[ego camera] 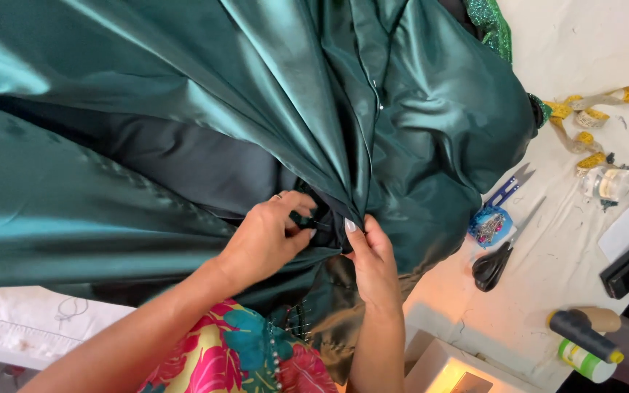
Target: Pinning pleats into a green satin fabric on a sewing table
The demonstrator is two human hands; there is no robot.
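Spread across most of the view, from the far left edge to right of centre: green satin [147,94], glossy, deeply folded, with a darker lining showing in the gap between its folds. Gathered to a tight bunch at the satin's lower middle, where both hands meet. Left hand [263,236] below and left of that bunch, ring on one finger, fingers curled and pinching the gathered folds. Right hand [373,262] just right of it, thumb and fingertips clamped on the same bunch, pale nails visible, the two hands nearly touching. Beneath the satin's lower edge, between the forearms: a floral garment [234,356] in pink, teal and yellow, with a row of pins or beads down a seam, too small to tell which. Below the satin at far left: a white cloth [16,320] with faint drawn lines. Right of the satin, on the white table cover [584,44]: blue thread snips [509,185], a small round pin cushion [488,225] just beside the satin's edge, black-handled scissors [500,258] touching the cushion's lower side. Further right of the satin: a yellow tape measure [584,116], coiled loosely near the top; a clear bottle [620,184] lying on its side; a dark thread spool [582,335] and a white one [584,360] near the bottom corner.
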